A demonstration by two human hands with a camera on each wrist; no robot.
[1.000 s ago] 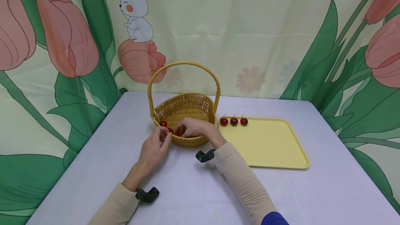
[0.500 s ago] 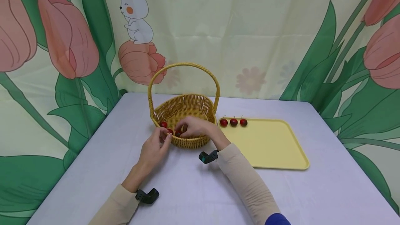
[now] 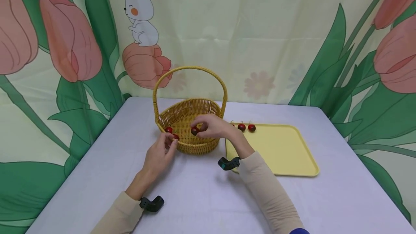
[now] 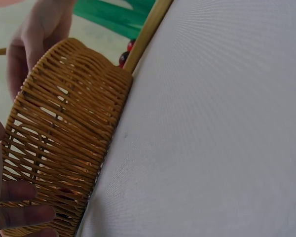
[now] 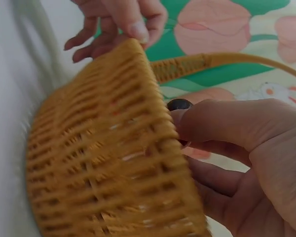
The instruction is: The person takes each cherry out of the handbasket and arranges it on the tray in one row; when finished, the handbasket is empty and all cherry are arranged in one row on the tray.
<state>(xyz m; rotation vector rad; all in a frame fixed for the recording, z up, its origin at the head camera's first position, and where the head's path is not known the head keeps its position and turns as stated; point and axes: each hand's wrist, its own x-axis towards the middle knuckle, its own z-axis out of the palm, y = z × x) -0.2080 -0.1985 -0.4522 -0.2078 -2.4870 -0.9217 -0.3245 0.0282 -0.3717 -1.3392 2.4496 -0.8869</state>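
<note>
A woven yellow basket (image 3: 191, 143) with a tall handle stands mid-table. My right hand (image 3: 208, 125) is raised over its rim and pinches a dark red cherry (image 3: 194, 130), which the right wrist view shows as a dark cherry (image 5: 179, 104) at my fingertips. My left hand (image 3: 161, 152) holds the basket's front-left rim (image 5: 130, 52) with curled fingers. Two more cherries (image 3: 168, 130) lie inside the basket by the left hand. On the yellow tray (image 3: 286, 154) to the right, two cherries (image 3: 246, 127) show in a row at its far left corner.
The table (image 3: 201, 198) has a pale lilac cloth. A flower and rabbit backdrop (image 3: 139, 13) hangs close behind the basket. The tray lies right of the basket, almost touching it. Black wrist cameras (image 3: 151, 203) sit on both forearms.
My right hand has lifted out of the basket and moved right with a cherry pinched in its fingers. The left hand has stayed on the rim.
</note>
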